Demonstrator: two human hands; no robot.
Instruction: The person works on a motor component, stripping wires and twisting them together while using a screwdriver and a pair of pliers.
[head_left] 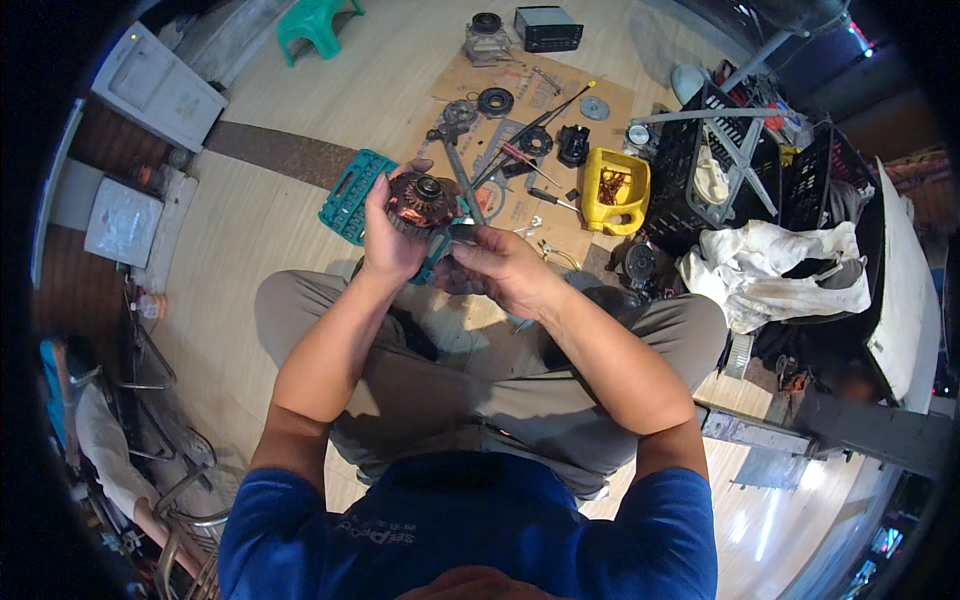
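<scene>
1. Cradling a copper-wound rotor (424, 200), the left hand (389, 238) bends its fingers around the side, partly closed on it.
2. The right hand (505, 268) is half curled, just beside the rotor; whether it grips anything, I cannot tell.
3. The rotor is raised in front of the knees.
4. Beyond lies a cardboard sheet (465, 85), bearing a yellow container (600, 218); a teal tool case (345, 205) sits left of it.

head fisheye | overhead | faces down | left hand (394, 242), right hand (505, 268) near
</scene>
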